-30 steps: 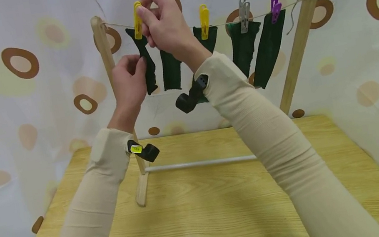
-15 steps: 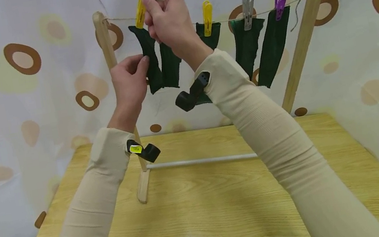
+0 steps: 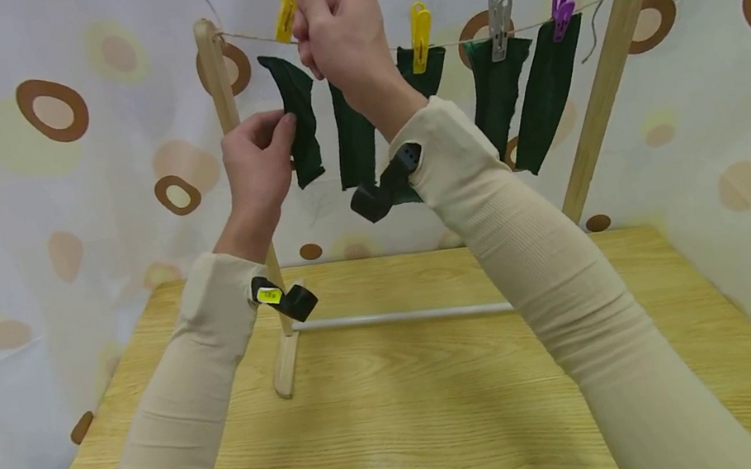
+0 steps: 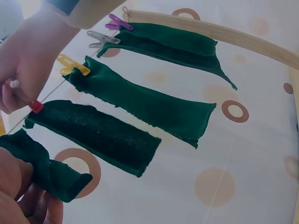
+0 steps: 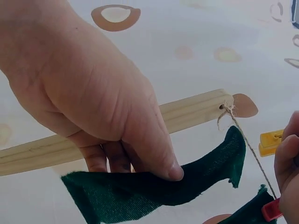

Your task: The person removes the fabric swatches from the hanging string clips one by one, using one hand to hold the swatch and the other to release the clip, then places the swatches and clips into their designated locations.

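My left hand (image 3: 258, 167) pinches the side edge of a dark green cloth strip (image 3: 301, 117) between thumb and fingers, near the left post. The strip's top end stands just below the string, apart from the peg. Higher up, my right hand (image 3: 346, 34) holds a yellow clothes peg (image 3: 289, 3), its lower tip at the string (image 5: 254, 151). In the left wrist view, a red peg (image 4: 36, 107) clips the neighbouring green strip (image 4: 103, 135) to the line. My right hand hides that peg in the head view.
Further right, more green strips hang from a yellow peg (image 3: 420, 36), a grey peg (image 3: 501, 26) and a purple peg (image 3: 562, 10). Wooden posts (image 3: 216, 78) hold the string at both ends. A white bar (image 3: 398, 317) runs low above the wooden table (image 3: 392, 416).
My right hand has lifted the yellow peg up and to the right, off the strip's top. The strip now hangs free of the peg, still pinched in my left hand.
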The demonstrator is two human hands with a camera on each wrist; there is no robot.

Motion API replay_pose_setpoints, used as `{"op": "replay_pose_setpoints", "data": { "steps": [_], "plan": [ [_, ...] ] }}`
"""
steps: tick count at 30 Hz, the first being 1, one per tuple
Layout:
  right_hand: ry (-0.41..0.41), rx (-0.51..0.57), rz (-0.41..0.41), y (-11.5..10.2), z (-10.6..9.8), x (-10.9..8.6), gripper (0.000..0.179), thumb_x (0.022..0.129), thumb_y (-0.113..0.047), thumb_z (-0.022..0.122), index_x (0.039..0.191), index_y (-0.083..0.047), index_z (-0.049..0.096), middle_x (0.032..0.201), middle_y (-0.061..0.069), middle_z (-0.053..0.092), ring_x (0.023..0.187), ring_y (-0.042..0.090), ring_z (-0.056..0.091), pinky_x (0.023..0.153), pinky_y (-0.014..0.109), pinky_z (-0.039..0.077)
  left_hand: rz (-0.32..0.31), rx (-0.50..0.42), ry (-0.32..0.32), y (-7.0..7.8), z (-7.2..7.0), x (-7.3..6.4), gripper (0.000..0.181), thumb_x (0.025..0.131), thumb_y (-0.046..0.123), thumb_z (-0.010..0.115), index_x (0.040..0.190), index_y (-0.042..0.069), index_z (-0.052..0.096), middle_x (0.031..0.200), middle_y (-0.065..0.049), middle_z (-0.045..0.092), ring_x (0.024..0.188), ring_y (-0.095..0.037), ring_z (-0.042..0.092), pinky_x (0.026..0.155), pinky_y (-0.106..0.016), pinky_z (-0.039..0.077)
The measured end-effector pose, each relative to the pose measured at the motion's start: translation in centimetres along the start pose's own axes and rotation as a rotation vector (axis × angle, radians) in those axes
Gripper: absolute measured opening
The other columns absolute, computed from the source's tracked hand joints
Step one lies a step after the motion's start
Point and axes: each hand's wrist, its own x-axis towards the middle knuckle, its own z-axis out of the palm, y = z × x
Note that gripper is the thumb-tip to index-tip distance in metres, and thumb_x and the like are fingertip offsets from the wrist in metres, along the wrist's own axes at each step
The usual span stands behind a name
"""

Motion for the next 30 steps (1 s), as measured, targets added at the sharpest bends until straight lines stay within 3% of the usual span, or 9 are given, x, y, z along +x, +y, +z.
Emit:
{"op": "replay_pose_setpoints", "data": {
  "steps": [9, 17, 30],
  "plan": [
    [-0.098, 0.012, -0.025, 0.5, -0.3, -1.2, 0.013, 0.102, -0.017, 0.045, 0.111, -0.009, 0.045, 0.069, 0.007, 0.051, 0.051, 0.020, 0.048, 0.054, 0.020, 0.046, -0.071, 0.002, -0.038, -0.5, -0.9, -0.9, 0.030, 0.098, 0.027, 0.056, 0.117, 0.006, 0.065, 0.102, -0.005, 0.060, 0.088, -0.016, 0.052, 0.077, -0.022, 0.049],
    [-0.111, 0.041, 0.005, 1.1, -0.8, -1.7, 0.021, 0.103, -0.017, 0.041, 0.120, -0.006, 0.043, 0.070, 0.004, 0.052, 0.049, 0.015, 0.045, 0.054, 0.017, 0.041, -0.049, -0.017, -0.049, -0.8, -1.4, -1.2, 0.029, 0.097, 0.026, 0.057, 0.114, 0.004, 0.065, 0.101, -0.006, 0.061, 0.086, -0.016, 0.053, 0.073, -0.021, 0.048],
    [-0.157, 0.124, 0.055, 1.7, -1.5, -3.7, 0.028, 0.103, -0.018, 0.040, 0.128, -0.005, 0.039, 0.072, 0.006, 0.054, 0.049, 0.016, 0.046, 0.055, 0.017, 0.044, -0.064, 0.002, -0.071, -1.6, -2.1, -1.7, 0.029, 0.096, 0.024, 0.060, 0.114, 0.002, 0.067, 0.102, -0.008, 0.064, 0.085, -0.016, 0.055, 0.069, -0.019, 0.049]
  ]
}}
